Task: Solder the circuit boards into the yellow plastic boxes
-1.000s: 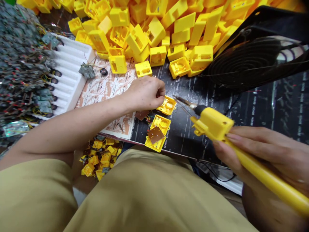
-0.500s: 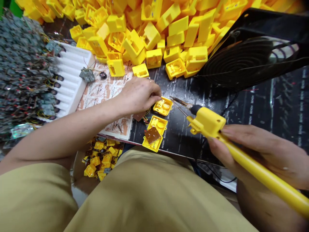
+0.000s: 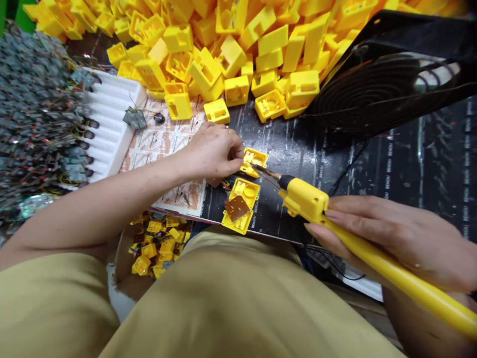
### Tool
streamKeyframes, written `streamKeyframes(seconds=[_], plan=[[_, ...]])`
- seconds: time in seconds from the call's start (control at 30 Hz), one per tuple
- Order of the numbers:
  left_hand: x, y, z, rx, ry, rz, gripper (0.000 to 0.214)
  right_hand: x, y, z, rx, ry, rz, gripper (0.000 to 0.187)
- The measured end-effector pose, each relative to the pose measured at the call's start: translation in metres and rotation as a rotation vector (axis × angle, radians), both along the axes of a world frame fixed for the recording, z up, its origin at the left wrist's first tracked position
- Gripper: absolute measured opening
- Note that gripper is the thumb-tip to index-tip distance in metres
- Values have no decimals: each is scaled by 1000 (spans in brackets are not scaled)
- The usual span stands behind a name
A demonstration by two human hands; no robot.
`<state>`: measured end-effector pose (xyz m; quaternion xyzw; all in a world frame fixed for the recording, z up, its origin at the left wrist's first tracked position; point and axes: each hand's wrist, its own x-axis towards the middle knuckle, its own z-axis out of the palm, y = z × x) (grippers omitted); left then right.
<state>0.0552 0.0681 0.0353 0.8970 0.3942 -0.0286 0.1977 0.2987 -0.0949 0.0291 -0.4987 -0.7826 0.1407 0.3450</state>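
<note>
My right hand [image 3: 387, 228] is wrapped round a yellow soldering iron [image 3: 305, 196], which points left. Its metal tip reaches over a small open yellow housing [image 3: 260, 158] on the bench; whether it touches is too fine to tell. At that housing's left edge is my left hand [image 3: 219, 149], fingers pinched together, what they hold being hidden. Just below lies a second yellow housing [image 3: 251, 190] with a brown circuit board [image 3: 237, 209] resting on it. Part of another brown board [image 3: 213, 182] with wires shows under my left wrist.
Yellow housings [image 3: 204, 69] are heaped at the back. A black fan [image 3: 372, 94] stands at the right. Boards with wires [image 3: 37, 114] pile up on the left beside a white foam tray [image 3: 115, 94]. A container of yellow parts [image 3: 160, 243] sits below the bench edge.
The soldering iron has moved left and slightly down, bringing its tip over the upper housing. My left hand has shifted slightly, still pinched at the housing's left edge.
</note>
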Motion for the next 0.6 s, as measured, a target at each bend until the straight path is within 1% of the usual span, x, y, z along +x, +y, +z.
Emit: streamKeyframes(seconds=[0.03, 0.1, 0.17, 0.23, 0.3, 0.37, 0.57, 0.6], plan=[[1, 0, 0, 1, -2, 13, 12, 0, 1, 0, -24, -43, 12, 4], [2, 0, -1, -1, -3, 28, 12, -1, 3, 0, -21, -126, 52, 8], [3, 0, -3, 6, 4, 24, 12, -2, 7, 0, 6, -176, 78, 7], [3, 0, -5, 29, 13, 12, 13, -4, 11, 0, 72, -175, 104, 5], [2, 0, -6, 49, 18, 4, 13, -7, 15, 1, 178, -163, 142, 12], [2, 0, -8, 53, 15, 1, 13, -8, 17, 3, 234, -170, 171, 20], [3, 0, -9, 34, 5, 3, 12, -11, 18, 12, 240, -147, 193, 23], [3, 0, -9, 35, 4, 2, 12, -12, 18, 14, 221, -157, 187, 24]])
